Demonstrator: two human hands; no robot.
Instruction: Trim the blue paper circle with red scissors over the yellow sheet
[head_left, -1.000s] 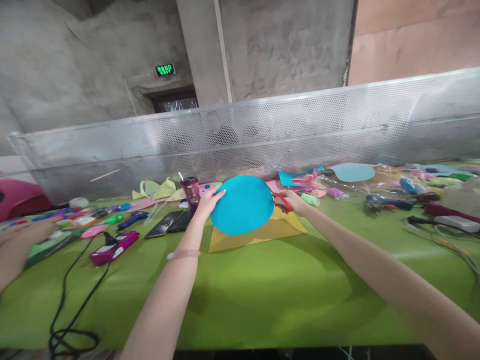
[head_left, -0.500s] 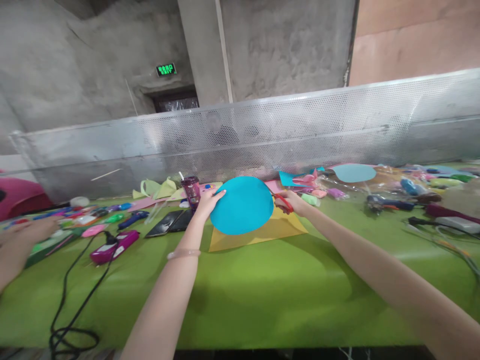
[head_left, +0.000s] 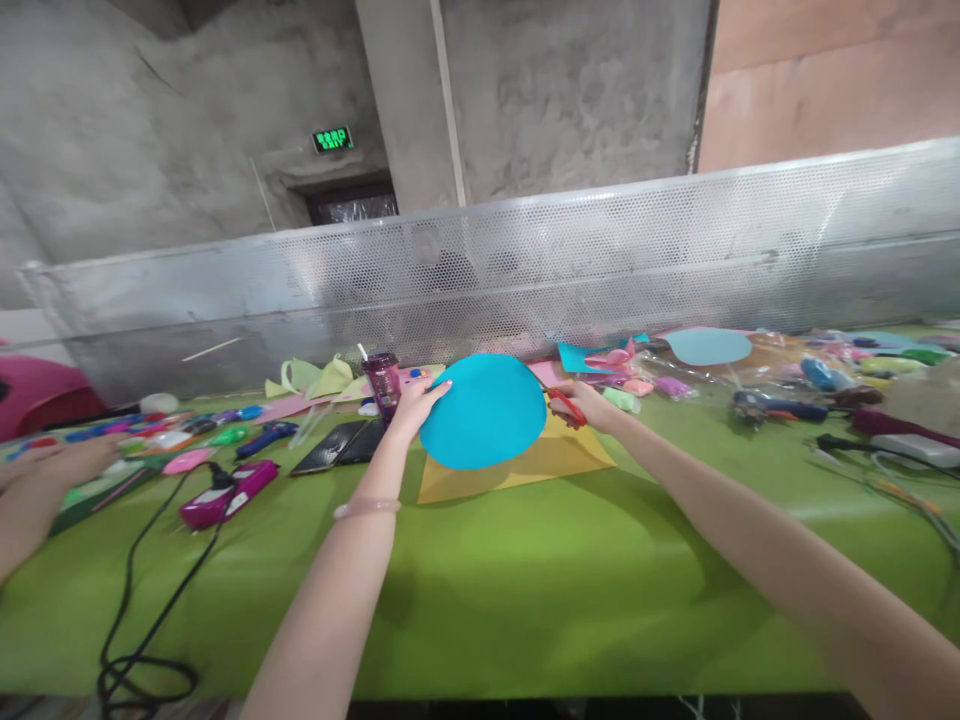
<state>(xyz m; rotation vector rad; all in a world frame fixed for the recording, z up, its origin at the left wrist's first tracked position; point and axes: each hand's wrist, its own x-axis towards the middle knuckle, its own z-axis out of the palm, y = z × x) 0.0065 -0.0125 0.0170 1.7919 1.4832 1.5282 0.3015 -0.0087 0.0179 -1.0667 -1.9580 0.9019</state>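
My left fingers (head_left: 441, 388) pinch the rounded bright-blue paper sheet (head_left: 484, 412) above a yellow paper sheet (head_left: 517, 478) on the green-covered table (head_left: 540, 600) — my right fingers (head_left: 570, 390) grip red-handled scissors (head_left: 576, 410) at the blue right edge.

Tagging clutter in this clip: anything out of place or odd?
No spill or damage stands out. Oddest: the black cord from the magenta power strip trails into loose, tangled loops at the picture's lower left, where it could snag.
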